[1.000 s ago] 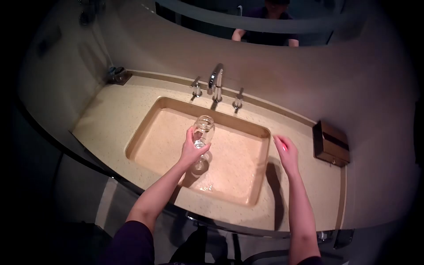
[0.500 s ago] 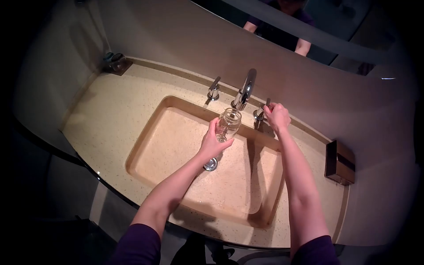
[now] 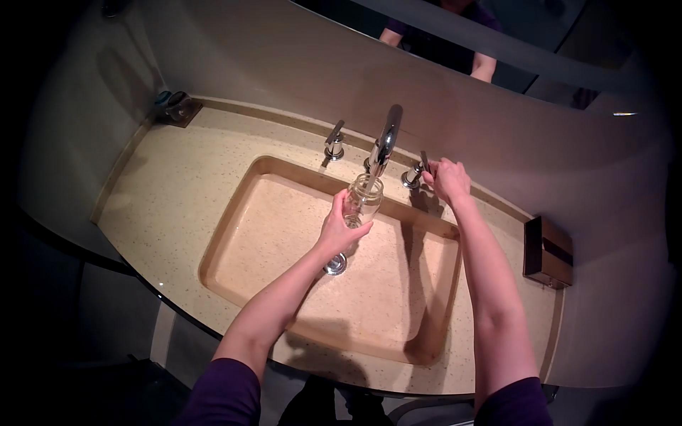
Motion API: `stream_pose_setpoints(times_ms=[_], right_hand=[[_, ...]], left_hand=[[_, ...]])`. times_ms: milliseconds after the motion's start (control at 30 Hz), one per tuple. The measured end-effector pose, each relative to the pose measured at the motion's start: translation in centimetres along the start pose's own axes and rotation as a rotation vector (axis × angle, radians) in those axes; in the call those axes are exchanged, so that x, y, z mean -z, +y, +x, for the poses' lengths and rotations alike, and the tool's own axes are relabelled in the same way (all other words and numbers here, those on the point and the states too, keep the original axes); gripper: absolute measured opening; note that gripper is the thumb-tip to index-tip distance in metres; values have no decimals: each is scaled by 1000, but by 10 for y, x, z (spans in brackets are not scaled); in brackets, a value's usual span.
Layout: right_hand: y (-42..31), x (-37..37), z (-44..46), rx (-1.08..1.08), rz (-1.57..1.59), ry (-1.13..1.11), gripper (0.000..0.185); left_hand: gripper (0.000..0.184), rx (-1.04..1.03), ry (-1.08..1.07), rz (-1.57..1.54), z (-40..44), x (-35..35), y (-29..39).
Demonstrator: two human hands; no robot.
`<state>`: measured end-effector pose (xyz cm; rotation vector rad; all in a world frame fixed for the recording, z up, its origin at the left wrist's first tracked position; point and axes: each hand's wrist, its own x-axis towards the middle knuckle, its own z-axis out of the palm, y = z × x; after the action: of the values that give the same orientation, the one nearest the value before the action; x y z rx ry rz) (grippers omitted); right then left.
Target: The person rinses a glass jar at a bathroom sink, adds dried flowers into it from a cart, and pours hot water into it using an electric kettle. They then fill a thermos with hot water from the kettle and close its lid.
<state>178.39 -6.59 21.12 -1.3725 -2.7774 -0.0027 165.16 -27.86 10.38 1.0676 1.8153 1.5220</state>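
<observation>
My left hand (image 3: 342, 226) is wrapped around a clear glass jar (image 3: 364, 202), holding it over the sink with its open mouth beneath the spout of the chrome faucet (image 3: 387, 138). What looks like a thin stream of water runs from the spout into the jar. At the right faucet handle (image 3: 424, 162), my right hand (image 3: 449, 182) has its fingers curled, with thumb and fingertips against the lever. The rectangular sink (image 3: 234, 213) lies below both arms, its metal drain (image 3: 335, 264) showing just under my left wrist.
The left faucet handle (image 3: 334, 140) stands behind the sink. A brown tissue box (image 3: 548, 252) sits at the counter's right end. Glasses (image 3: 177, 106) rest on a dark tray in the far left corner. A mirror (image 3: 433, 57) hangs above the speckled counter (image 3: 163, 177).
Water now appears to run from the spout into the jar. My right hand and the right lever have turned slightly. The view has shifted a little.
</observation>
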Motion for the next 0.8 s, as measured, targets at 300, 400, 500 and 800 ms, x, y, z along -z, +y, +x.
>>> stream_pose_setpoints(times_ms=[300, 400, 500, 800], right_hand=[[2, 6, -2, 17, -30, -15, 28], [2, 5, -5, -1, -9, -31, 28], [6, -2, -5, -14, 23, -40, 30], [3, -6, -21, -31, 52, 1, 33]], left_hand=[[88, 54, 6, 9, -5, -2, 1], [89, 87, 7, 24, -6, -3, -1], [89, 83, 13, 32, -4, -4, -8], [87, 56, 22, 27, -6, -8, -13]])
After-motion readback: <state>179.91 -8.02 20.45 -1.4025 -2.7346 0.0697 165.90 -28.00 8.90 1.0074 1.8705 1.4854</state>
